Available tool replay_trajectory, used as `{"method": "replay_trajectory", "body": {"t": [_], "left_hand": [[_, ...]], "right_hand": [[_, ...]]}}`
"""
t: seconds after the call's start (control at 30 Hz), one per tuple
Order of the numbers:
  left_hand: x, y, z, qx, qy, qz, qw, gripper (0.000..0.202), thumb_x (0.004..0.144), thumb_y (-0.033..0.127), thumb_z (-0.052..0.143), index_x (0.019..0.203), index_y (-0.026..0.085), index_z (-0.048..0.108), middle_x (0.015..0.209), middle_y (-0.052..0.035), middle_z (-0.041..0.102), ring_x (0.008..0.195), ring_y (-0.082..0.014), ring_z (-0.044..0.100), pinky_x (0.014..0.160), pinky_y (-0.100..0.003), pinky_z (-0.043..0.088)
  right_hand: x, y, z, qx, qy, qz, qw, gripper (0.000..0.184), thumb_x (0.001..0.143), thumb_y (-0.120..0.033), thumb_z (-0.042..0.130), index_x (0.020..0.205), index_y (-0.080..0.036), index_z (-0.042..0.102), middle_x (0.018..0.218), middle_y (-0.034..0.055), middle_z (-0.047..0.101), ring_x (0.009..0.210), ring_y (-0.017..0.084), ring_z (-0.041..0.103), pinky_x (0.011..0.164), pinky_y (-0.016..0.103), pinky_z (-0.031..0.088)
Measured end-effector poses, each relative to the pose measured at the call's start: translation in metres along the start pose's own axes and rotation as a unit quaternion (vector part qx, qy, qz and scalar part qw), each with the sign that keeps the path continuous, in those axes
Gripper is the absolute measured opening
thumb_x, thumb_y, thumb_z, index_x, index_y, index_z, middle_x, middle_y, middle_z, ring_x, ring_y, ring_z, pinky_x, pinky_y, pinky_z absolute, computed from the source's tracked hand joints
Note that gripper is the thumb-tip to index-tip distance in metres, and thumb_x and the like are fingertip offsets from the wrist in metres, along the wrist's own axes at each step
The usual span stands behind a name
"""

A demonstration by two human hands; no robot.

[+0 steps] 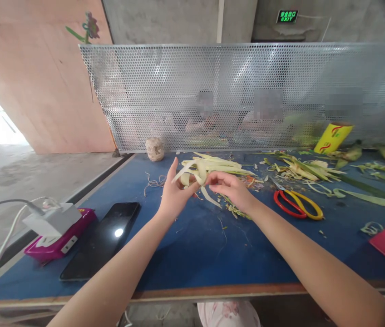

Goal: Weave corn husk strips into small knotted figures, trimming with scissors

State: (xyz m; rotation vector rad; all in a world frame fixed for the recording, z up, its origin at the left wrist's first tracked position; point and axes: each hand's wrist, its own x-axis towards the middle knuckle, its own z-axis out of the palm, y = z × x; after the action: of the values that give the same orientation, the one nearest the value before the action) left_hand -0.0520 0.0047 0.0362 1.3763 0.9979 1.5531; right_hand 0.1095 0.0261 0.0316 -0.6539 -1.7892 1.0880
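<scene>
Both my hands meet over the middle of the blue table (192, 254). My left hand (173, 193) pinches a bundle of pale yellow-green leaf strips (209, 167), thumb against the folded part, one finger pointing up. My right hand (228, 187) is closed in a pinch on the same bundle from the right side. The strips fan out toward the right and a loose end hangs down between the hands. A small heap of leaf scraps (235, 210) lies on the table just under my right hand.
Red-and-yellow scissors (298, 203) lie right of my hands. More cut leaves (301, 170) spread along the back right. A black phone (102, 238) and a pink power strip (59, 236) with a white charger sit left. A perforated metal screen (247, 91) backs the table; people sit behind it.
</scene>
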Motion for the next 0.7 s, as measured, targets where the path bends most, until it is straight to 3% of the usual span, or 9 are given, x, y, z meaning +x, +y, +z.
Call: {"method": "replay_trajectory", "body": {"t": [0.3,0.37,0.43,0.53,0.6,0.7], "left_hand": [[-0.003,-0.001,0.0,0.099,-0.018,-0.001,0.995,0.089,0.069,0.028,0.065,0.141,0.015,0.015,0.072,0.0,0.061,0.057,-0.0113,0.055,0.054,-0.028,0.051],[-0.005,0.0,-0.002,0.141,-0.012,0.016,0.99,0.094,0.066,0.027,0.068,0.142,0.016,0.012,0.072,0.0003,0.061,0.059,-0.0124,0.057,0.059,-0.029,0.051],[-0.006,-0.001,-0.004,0.193,-0.019,0.052,0.98,0.105,0.062,0.025,0.071,0.143,0.016,0.005,0.069,0.0014,0.061,0.062,-0.0141,0.059,0.062,-0.029,0.05],[-0.008,-0.002,-0.006,0.276,-0.028,0.103,0.955,0.11,0.062,0.026,0.071,0.143,0.015,-0.003,0.072,-0.0003,0.064,0.063,-0.0149,0.059,0.061,-0.029,0.048],[-0.009,-0.003,-0.006,0.297,-0.025,0.118,0.947,0.11,0.063,0.028,0.07,0.142,0.017,-0.006,0.087,-0.0058,0.067,0.065,-0.0143,0.06,0.06,-0.028,0.049],[-0.008,-0.004,-0.005,0.249,-0.045,0.131,0.958,0.106,0.069,0.025,0.065,0.141,0.02,-0.013,0.113,-0.0138,0.062,0.08,-0.0158,0.063,0.065,-0.028,0.052]], "right_hand": [[-0.001,0.002,0.006,-0.003,-0.032,0.037,0.999,0.012,0.079,-0.031,0.053,0.083,-0.02,0.049,0.07,-0.0022,0.048,0.062,0.011,0.047,0.058,0.027,0.04],[-0.003,0.004,0.006,-0.057,0.028,-0.009,0.998,0.009,0.081,-0.027,0.051,0.081,-0.021,0.045,0.07,-0.0022,0.046,0.062,0.011,0.046,0.057,0.026,0.039],[-0.007,0.003,0.005,-0.133,0.102,-0.117,0.979,0.009,0.079,-0.019,0.05,0.079,-0.022,0.042,0.07,-0.0022,0.043,0.062,0.011,0.043,0.057,0.026,0.038],[-0.013,-0.004,0.006,-0.211,0.101,-0.27,0.934,0.014,0.078,-0.009,0.048,0.08,-0.022,0.042,0.075,-0.0008,0.044,0.062,0.011,0.041,0.058,0.027,0.038],[-0.016,-0.008,0.01,-0.215,0.059,-0.281,0.933,0.018,0.078,-0.008,0.047,0.09,-0.022,0.044,0.082,0.0009,0.046,0.063,0.011,0.042,0.06,0.028,0.04],[-0.015,-0.006,0.016,-0.204,0.027,-0.212,0.955,0.025,0.081,-0.013,0.047,0.104,-0.022,0.043,0.09,0.003,0.047,0.067,0.012,0.046,0.066,0.03,0.043]]}}
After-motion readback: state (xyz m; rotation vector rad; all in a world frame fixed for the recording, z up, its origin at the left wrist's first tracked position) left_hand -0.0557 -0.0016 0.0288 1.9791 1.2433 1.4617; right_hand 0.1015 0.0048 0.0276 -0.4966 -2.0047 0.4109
